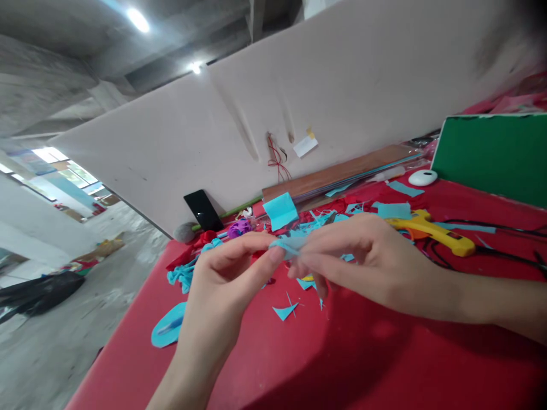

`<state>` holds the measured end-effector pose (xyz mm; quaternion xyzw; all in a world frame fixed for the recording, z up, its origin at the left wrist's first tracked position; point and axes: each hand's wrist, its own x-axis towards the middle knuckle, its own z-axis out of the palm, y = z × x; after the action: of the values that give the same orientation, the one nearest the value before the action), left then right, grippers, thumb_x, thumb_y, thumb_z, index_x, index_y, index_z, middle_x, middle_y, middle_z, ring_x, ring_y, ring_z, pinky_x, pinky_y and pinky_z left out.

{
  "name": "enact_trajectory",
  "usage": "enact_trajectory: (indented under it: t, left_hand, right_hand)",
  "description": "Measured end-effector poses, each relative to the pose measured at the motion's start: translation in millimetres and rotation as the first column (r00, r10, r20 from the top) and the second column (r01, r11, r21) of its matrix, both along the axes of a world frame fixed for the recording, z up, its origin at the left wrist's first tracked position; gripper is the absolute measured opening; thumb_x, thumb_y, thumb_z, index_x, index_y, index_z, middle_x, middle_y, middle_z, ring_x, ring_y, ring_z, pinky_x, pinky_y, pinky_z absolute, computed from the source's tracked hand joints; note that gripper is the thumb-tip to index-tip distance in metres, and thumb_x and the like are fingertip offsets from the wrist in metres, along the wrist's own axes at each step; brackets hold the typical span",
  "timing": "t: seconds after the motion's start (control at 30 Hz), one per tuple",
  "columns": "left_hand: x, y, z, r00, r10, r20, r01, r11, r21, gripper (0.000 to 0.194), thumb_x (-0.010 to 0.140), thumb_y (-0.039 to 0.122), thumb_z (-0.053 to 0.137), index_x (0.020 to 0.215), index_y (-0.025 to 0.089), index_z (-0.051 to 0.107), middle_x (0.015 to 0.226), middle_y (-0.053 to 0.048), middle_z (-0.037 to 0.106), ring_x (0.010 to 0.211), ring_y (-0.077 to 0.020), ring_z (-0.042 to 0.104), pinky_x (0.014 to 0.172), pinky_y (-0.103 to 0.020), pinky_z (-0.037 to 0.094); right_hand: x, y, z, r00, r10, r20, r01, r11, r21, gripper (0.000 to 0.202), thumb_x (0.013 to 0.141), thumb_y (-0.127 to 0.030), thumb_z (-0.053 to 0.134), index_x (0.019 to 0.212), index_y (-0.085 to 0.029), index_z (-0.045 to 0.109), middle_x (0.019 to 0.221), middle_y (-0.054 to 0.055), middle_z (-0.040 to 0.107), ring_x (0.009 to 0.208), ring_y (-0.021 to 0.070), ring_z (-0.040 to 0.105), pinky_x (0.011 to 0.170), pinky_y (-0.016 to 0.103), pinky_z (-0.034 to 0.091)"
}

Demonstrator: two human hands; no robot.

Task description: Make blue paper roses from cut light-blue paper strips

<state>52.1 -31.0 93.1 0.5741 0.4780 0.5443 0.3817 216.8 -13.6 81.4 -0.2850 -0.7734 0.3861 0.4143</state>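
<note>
View: 1 head view is given; a red-covered table (273,353) is seen from above, with a yellow glue gun (442,233) laid on it as landmark.
Blue piece (293,245): held in the air above the table, to the left of the glue gun, between the 2 hands; its outline is partly hidden by the fingers.
Left grip: the left hand (224,285) is clamped by thumb and forefinger on the near-left end of the blue piece.
Right grip: the right hand (370,259) is clamped on the other end, between thumb and fingers, just left of the glue gun.
Blue sheet (280,210): propped up to the left of the glue gun, beyond the hands, a crease shown across it.
Triangular scrap (285,311): laid to the left of the glue gun and nearer the camera.
Blue oval (173,312): placed far to the left of the glue gun, partly covered by the left hand.
Phone (202,210): leaned on the pale panel (363,80), well left of the glue gun.
White rounded object (423,177): set beyond the glue gun.
Green board (491,159): stood beyond the glue gun and to its right.
</note>
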Motion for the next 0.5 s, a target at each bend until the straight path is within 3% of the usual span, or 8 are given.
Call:
enact_trajectory:
  t: [0.13,0.3,0.5]
  left_hand:
    - [-4.2,-2.7,3.4,1.0,-0.028,-0.009,0.027,0.993,-0.116,0.003,0.064,0.024,0.068,0.065,0.021,0.07,0.06,0.002,0.064,0.059,-0.0095,0.056,0.056,-0.017,0.044]
    - [-8.8,-2.7,7.5,0.996,-0.077,-0.043,0.07,0.987,-0.144,0.006,0.066,0.026,0.066,0.062,0.023,0.069,0.058,0.003,0.061,0.061,-0.0108,0.055,0.06,-0.02,0.045]
    - [-8.2,-4.3,10.2,0.985,-0.134,-0.108,0.114,0.978,-0.173,0.019,0.07,0.037,0.061,0.065,0.021,0.068,0.062,0.0,0.061,0.065,-0.0134,0.053,0.063,-0.023,0.044]
  right_hand:
    - [1.1,0.5,0.2,0.995,0.011,0.098,-0.009,1.0,-0.018,0.022,0.08,-0.016,0.046,0.066,-0.016,0.063,0.056,-0.003,0.059,0.049,0.0067,0.054,0.044,0.016,0.039]
    - [-0.9,1.2,2.7,0.99,0.059,0.125,-0.051,0.997,-0.064,0.022,0.08,-0.015,0.046,0.063,-0.015,0.061,0.048,-0.004,0.054,0.047,0.0064,0.052,0.044,0.016,0.038]
    - [-0.9,2.2,3.1,0.988,0.111,0.112,-0.093,0.984,-0.151,0.024,0.08,-0.015,0.046,0.061,-0.014,0.059,0.055,-0.003,0.057,0.044,0.0031,0.047,0.04,0.014,0.035]
